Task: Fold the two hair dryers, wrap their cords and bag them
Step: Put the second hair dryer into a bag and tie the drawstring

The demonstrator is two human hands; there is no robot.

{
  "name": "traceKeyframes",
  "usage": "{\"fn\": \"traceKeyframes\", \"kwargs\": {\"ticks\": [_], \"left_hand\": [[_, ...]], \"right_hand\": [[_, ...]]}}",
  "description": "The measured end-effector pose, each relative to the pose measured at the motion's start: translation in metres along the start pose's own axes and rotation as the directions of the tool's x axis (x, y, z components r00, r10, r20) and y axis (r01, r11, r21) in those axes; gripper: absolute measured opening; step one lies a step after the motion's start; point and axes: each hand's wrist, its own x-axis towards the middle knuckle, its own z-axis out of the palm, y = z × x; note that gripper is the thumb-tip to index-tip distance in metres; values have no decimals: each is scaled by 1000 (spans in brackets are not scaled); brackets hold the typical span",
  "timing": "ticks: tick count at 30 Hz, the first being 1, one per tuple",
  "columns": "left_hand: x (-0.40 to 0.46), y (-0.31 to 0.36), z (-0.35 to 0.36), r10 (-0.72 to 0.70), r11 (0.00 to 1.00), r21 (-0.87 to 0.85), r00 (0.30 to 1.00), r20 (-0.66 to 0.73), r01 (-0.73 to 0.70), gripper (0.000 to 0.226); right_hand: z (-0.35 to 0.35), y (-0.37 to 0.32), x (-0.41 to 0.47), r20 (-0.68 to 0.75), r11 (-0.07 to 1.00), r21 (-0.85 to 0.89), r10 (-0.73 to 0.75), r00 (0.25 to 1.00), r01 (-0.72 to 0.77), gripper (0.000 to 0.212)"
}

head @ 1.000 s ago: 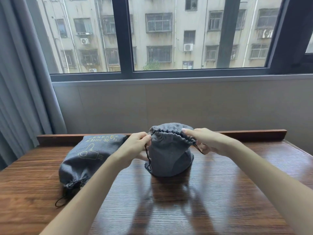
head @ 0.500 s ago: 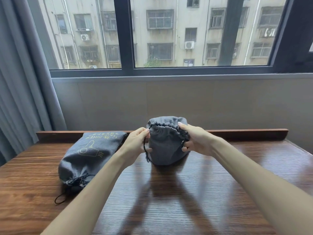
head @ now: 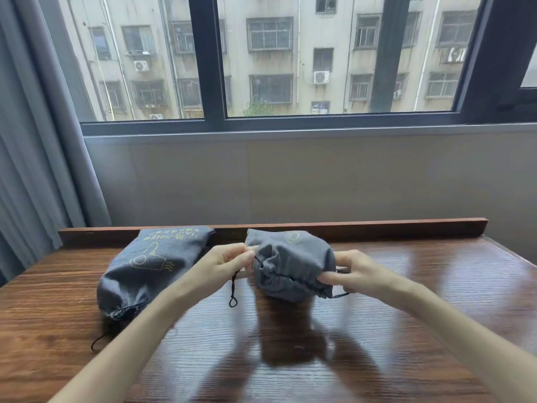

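Two hands at the right bag (head: 293,264): left hand (head: 223,264) pinching its black drawstring (head: 233,289), right hand (head: 353,274) pinching cord and gathered mouth on the other side. Two grey bags on the worktop (head: 406,330); second bag (head: 151,266) left of the held one, cinched, untouched. No dryers visible.

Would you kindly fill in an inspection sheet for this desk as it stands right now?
Surface: glossy dark wooden table, raised back rail.
Job's things: grey fabric drawstring pouch with yellow print lying at left, mouth cinched; second grey fabric pouch at centre, mouth gathered. Dryers hidden.
Clutter: nothing seen.
Grippers: left hand pinches the black drawstring; right hand pinches the cord at the pouch's other side.
Cables: nothing seen besides drawstrings.
Surroundings: grey curtain, window facing a building.
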Motion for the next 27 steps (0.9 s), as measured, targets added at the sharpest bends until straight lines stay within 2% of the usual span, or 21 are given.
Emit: {"fn": "traceKeyframes", "kwargs": {"ticks": [3,6,9,11,14,18,20,23,27], "left_hand": [[-11,-10,9,27,999,34,998,51,-29,28],[-17,-24,9,50,996,74,998,39,-53,45],[-19,-31,12,26,992,125,999,23,-29,30],[-18,-39,11,18,989,147,1000,12,-19,29],[-15,-49,10,17,981,191,1000,-4,-16,29],[-15,-50,11,1,971,238,999,-47,10,27],[-19,-48,11,0,958,287,997,-71,20,26],[-28,-50,10,23,939,344,994,-107,15,24],[-41,-52,12,21,951,308,987,-159,29,26]], "right_hand": [[10,13,-7,-29,997,-72,-26,999,24,18],[21,24,-6,-93,976,-209,-80,992,59,19],[31,20,-3,-123,932,-346,-158,980,106,35],[35,19,2,-122,906,-402,-196,973,132,38],[39,22,11,-142,901,-415,-206,968,131,23],[40,27,12,-160,900,-425,-182,970,99,20],[36,27,5,-147,924,-376,-139,979,75,21],[32,32,-8,-200,983,-181,-27,980,-10,34],[28,43,-25,-327,996,58,82,941,-67,20]]}}
